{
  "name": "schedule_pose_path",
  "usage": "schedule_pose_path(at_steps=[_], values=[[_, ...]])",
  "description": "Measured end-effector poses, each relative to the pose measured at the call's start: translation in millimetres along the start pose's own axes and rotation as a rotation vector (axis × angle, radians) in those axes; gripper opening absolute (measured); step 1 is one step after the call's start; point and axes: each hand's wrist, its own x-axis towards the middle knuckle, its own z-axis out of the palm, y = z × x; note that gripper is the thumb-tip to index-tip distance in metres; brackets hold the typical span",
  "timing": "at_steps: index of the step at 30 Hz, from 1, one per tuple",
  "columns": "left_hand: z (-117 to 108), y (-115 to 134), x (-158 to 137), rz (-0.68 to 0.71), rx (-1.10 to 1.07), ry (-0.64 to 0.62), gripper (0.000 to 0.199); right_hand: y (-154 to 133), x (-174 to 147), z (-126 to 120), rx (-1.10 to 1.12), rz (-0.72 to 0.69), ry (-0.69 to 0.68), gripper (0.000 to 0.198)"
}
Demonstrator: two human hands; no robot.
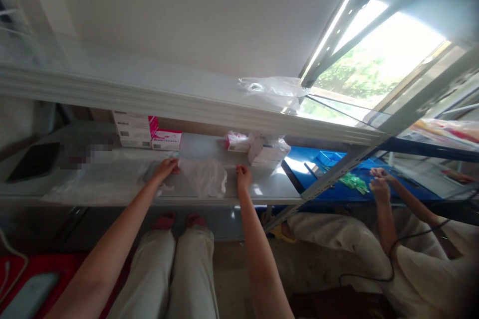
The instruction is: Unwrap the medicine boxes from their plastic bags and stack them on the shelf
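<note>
A crumpled clear plastic bag (205, 177) lies on the grey shelf between my two hands. My left hand (167, 167) is closed, its fingertips pinching the bag's left end. Just right of the bag, my right hand (244, 178) is closed with its fingers curled together; whatever they may hold is too small to make out. More clear plastic (112, 177) is spread flat on the shelf beneath and left of my left forearm. Behind my left hand stand white-and-pink boxes (166, 140). A plastic-wrapped pink-and-white box (237, 142) sits behind my right hand.
Another wrapped white box (269, 153) stands by the right metal post (337, 172). An upper shelf (187, 119) runs above my hands, with a clear bag (271, 87) on it. A co-worker's hands (380, 185) are near green packets (354, 183) on a blue surface. A dark tablet-like object (35, 161) lies far left.
</note>
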Motion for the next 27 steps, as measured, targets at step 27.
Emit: schedule_pose_path(at_steps=[27], values=[[11.0,-11.1,-7.0,0.117,0.203,0.266,0.032,-5.8,-10.7,4.9,-0.247,-0.098,-0.01,0.048]])
